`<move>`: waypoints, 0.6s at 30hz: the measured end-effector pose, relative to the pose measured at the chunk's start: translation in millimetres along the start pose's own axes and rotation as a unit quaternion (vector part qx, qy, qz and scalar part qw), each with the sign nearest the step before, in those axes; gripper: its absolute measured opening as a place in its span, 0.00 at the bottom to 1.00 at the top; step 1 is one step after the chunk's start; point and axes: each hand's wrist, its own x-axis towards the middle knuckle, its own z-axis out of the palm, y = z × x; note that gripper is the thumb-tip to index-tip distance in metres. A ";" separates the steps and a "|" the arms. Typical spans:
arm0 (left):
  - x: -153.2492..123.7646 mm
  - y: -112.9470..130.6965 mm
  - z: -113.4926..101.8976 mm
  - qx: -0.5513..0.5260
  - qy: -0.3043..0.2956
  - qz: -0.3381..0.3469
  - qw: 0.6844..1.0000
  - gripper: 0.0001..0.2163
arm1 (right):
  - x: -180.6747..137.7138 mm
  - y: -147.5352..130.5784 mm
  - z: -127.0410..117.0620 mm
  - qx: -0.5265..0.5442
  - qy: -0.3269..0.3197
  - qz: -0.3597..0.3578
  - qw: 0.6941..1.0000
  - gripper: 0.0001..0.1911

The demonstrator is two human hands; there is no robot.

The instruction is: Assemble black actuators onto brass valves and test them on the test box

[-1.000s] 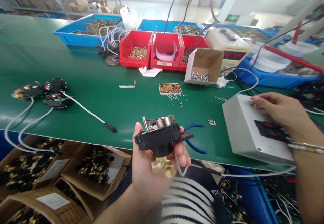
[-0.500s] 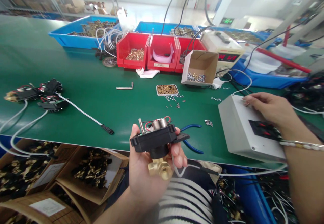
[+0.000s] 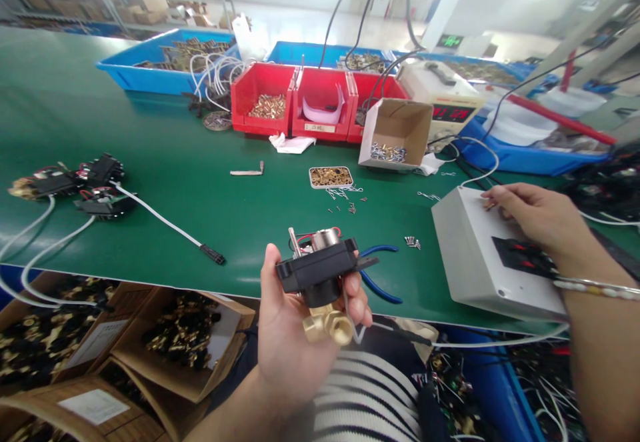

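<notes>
My left hand (image 3: 293, 332) holds a valve assembly (image 3: 320, 275) in front of the table's near edge: a black plastic housing with a small metal motor and red wires on top and a brass fitting (image 3: 329, 324) below. A white cable hangs from it toward my lap. My right hand (image 3: 537, 219) rests on top of a grey box (image 3: 480, 262) at the right, fingers curled at its far edge, next to the box's black and red sockets. Blue-handled pliers (image 3: 383, 272) lie on the green table between the two hands.
Three red bins (image 3: 320, 105), an open carton (image 3: 397, 132), blue trays (image 3: 165, 62) and a power supply (image 3: 445, 99) line the back. A small tin of brass parts (image 3: 330, 177) sits mid-table. More black assemblies with white cables (image 3: 80, 185) lie left. Cartons of parts (image 3: 185, 335) stand below the table edge.
My left hand has lifted and turned the valve assembly slightly to the right. My right hand stays on the grey box.
</notes>
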 end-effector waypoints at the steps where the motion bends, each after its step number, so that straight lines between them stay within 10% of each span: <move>1: 0.5 -0.4 0.4 0.001 0.005 0.000 1.000 0.40 | 0.3 0.6 0.2 0.002 0.001 -0.004 1.000 0.23; 18: -3.4 -6.2 -2.0 0.131 0.008 0.071 0.989 0.15 | -3.3 -6.6 -1.5 0.020 0.007 0.016 1.000 0.13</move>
